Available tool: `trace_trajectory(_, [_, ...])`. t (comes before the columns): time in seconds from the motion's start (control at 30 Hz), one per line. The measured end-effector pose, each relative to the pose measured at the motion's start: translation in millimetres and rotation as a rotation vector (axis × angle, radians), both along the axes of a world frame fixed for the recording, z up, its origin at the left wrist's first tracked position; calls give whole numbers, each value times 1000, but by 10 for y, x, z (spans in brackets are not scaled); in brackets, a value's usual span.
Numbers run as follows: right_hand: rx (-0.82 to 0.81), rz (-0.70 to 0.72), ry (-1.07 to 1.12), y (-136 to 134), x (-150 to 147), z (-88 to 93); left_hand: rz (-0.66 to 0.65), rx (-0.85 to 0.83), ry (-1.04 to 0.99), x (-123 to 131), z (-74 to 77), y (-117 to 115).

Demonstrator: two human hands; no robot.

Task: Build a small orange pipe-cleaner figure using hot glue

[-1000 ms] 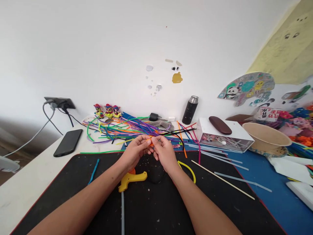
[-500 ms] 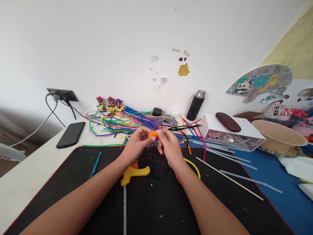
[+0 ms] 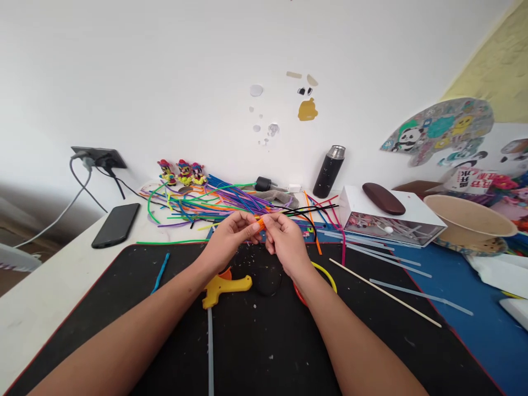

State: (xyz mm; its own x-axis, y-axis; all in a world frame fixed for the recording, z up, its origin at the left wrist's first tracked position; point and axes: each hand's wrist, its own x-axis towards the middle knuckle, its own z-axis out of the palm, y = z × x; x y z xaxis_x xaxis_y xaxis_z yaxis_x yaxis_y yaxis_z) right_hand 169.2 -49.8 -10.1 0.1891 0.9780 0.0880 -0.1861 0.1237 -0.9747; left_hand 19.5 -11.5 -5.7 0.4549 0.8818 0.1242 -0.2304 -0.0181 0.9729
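Note:
Above the black mat (image 3: pixel 264 352), my left hand (image 3: pixel 231 236) and my right hand (image 3: pixel 286 239) meet, thumbs and forefingers pinched on a small orange pipe cleaner piece (image 3: pixel 261 223). Most of that piece is hidden by the fingertips. Below my left hand lies a yellow glue gun (image 3: pixel 226 287), a translucent glue stick (image 3: pixel 210 346) running out of its back towards me. A yellow ring (image 3: pixel 329 276) and a red one are partly covered by my right forearm. Behind both hands spreads a heap of coloured pipe cleaners (image 3: pixel 223 199).
A phone (image 3: pixel 116 225) and a blue twisted stem (image 3: pixel 160 272) lie left. At the back stand small figures (image 3: pixel 182 172) and a black flask (image 3: pixel 329 171). On the right are a wooden stick (image 3: pixel 385 292), glue sticks (image 3: pixel 421 297), a white box (image 3: pixel 416 212) and a bowl (image 3: pixel 470 217).
The fingertips have closed further over the orange piece, so less of it shows. Both hands stay together in nearly the same place; the whole view has shifted slightly.

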Motion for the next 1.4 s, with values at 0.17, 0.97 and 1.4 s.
trace_trajectory(0.17, [-17, 7, 21, -5, -7, 21, 21, -28, -15, 17, -10, 3])
trace_trajectory(0.97, [7, -12, -144, -21, -27, -6, 97, 42, 19, 13, -10, -2])
trace_trajectory(1.4, [4, 51, -81, -29, -63, -22, 111, 104, 13, -12, -27, 15])
